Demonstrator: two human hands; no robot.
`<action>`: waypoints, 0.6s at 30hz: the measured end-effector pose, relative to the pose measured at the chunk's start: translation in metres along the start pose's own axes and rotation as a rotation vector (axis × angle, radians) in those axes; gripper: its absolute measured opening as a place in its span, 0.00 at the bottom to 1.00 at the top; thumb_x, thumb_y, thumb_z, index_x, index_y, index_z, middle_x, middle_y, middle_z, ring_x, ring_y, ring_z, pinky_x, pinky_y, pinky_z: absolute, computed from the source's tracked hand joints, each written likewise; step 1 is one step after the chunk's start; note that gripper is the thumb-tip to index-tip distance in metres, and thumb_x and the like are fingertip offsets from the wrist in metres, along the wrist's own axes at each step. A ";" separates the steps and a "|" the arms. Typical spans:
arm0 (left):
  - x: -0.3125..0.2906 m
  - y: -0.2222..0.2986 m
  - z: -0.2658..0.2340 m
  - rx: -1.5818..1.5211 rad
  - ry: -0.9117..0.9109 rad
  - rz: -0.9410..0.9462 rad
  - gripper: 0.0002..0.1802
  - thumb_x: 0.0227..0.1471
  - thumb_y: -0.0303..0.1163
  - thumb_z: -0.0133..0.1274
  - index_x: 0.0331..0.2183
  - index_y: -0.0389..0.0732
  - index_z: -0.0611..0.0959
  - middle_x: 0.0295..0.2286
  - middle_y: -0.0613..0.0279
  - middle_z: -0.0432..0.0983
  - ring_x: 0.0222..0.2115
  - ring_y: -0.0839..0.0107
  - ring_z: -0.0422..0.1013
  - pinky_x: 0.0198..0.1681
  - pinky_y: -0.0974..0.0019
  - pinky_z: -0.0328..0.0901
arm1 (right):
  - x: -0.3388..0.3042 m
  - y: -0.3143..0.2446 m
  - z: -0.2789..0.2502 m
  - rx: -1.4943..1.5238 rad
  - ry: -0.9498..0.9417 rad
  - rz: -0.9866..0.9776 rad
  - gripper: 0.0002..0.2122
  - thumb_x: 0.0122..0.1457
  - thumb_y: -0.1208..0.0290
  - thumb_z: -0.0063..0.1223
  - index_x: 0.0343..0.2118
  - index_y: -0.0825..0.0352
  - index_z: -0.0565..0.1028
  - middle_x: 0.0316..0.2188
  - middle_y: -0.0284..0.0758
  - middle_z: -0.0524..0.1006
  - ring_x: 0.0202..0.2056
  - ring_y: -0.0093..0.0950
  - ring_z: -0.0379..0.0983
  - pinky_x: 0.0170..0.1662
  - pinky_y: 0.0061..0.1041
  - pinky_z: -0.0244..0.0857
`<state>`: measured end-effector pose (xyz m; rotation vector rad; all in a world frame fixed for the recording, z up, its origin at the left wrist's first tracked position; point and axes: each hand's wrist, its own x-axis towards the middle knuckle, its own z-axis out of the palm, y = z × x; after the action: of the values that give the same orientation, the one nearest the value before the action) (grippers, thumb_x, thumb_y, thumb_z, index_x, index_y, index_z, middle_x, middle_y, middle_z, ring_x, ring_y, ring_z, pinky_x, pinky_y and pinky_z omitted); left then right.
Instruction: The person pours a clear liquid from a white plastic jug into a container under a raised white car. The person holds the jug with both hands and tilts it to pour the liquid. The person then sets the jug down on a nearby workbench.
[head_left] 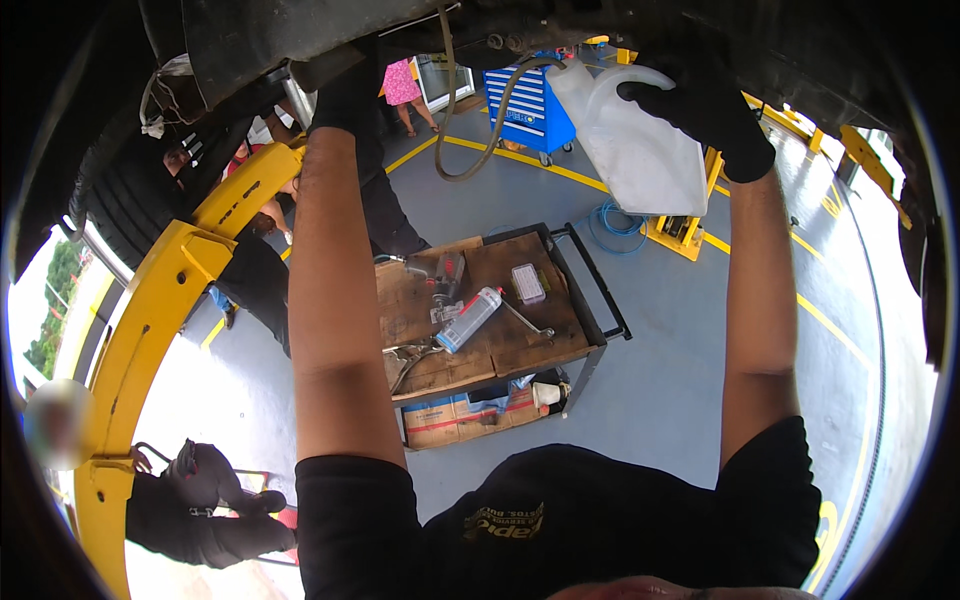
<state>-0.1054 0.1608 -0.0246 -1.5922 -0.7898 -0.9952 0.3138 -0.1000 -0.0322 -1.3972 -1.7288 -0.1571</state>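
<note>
Both my arms reach up toward the dark underside of a raised vehicle (280, 40). My right hand (715, 120), in a black glove, is closed on the handle of a translucent white plastic jug (645, 150), which hangs tilted. From the jug's neck a thin grey-brown hose (490, 150) loops down and back up to the underbody. My left hand (338, 95), also in a black glove, is up beside a metal cylinder (298, 98) under the vehicle. Its fingers are lost against the dark parts.
Below stands a black cart (590, 345) with a spray can (468, 320), a wrench (527, 318), pliers (408, 360) and a small white box (528, 284). A yellow lift arm (160, 310) rises at left, near several people. Behind are a blue tool cabinet (530, 110) and a coiled blue hose (617, 225).
</note>
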 end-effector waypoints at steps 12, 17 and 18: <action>0.001 0.032 -0.012 -0.213 0.069 -0.142 0.34 0.50 0.34 0.60 0.58 0.34 0.74 0.55 0.38 0.71 0.58 0.44 0.67 0.64 0.53 0.61 | 0.001 0.003 0.003 -0.066 0.017 0.010 0.27 0.51 0.51 0.73 0.52 0.58 0.80 0.46 0.41 0.83 0.43 0.33 0.82 0.44 0.34 0.78; 0.004 0.008 -0.005 -0.280 -0.066 -0.121 0.32 0.57 0.28 0.53 0.62 0.35 0.69 0.61 0.41 0.66 0.62 0.45 0.63 0.67 0.53 0.58 | 0.006 0.008 0.007 -0.108 0.039 -0.024 0.26 0.52 0.52 0.72 0.52 0.59 0.80 0.44 0.41 0.83 0.42 0.32 0.83 0.42 0.31 0.78; 0.006 0.008 -0.008 -0.275 -0.107 -0.086 0.31 0.58 0.27 0.51 0.63 0.35 0.69 0.61 0.41 0.65 0.62 0.45 0.63 0.67 0.53 0.58 | 0.009 0.015 0.005 -0.113 0.032 -0.063 0.26 0.52 0.52 0.72 0.52 0.59 0.80 0.44 0.41 0.83 0.41 0.32 0.83 0.42 0.31 0.78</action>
<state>-0.0976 0.1515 -0.0215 -1.8729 -0.8269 -1.1255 0.3238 -0.0856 -0.0350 -1.4140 -1.7621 -0.3148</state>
